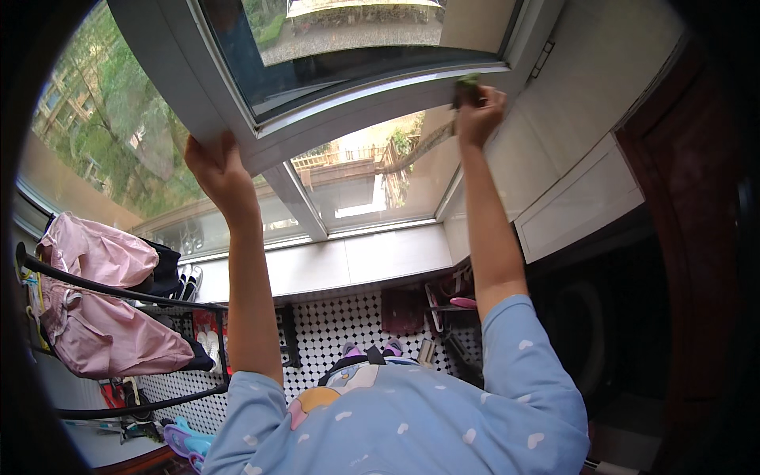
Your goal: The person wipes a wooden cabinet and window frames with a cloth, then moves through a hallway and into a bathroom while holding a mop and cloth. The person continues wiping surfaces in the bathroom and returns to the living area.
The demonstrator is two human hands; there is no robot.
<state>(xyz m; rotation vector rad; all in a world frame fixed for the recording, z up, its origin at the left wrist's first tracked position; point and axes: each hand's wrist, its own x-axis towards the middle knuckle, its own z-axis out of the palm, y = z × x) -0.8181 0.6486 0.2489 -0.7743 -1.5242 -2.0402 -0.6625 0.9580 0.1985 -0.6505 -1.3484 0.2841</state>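
Observation:
My left hand (218, 178) grips the lower left corner of a white-framed window sash (350, 116), with the thumb on the near face and the fingers around the edge. At the sash's lower right corner, my right hand (480, 119) is closed on a small dark green pad or cloth (468, 89). Blur hides its exact kind. The pad lies at the bottom frame rail, just below the glass (356, 35). Both arms reach up and forward.
A white sill (368, 258) runs below the fixed panes (368, 184). Pink clothes (119, 332) hang on a black rack (136, 291) at left. White cabinets (582, 196) stand at right. A stool-like dark red object (405, 312) sits on the checkered tile floor (332, 317).

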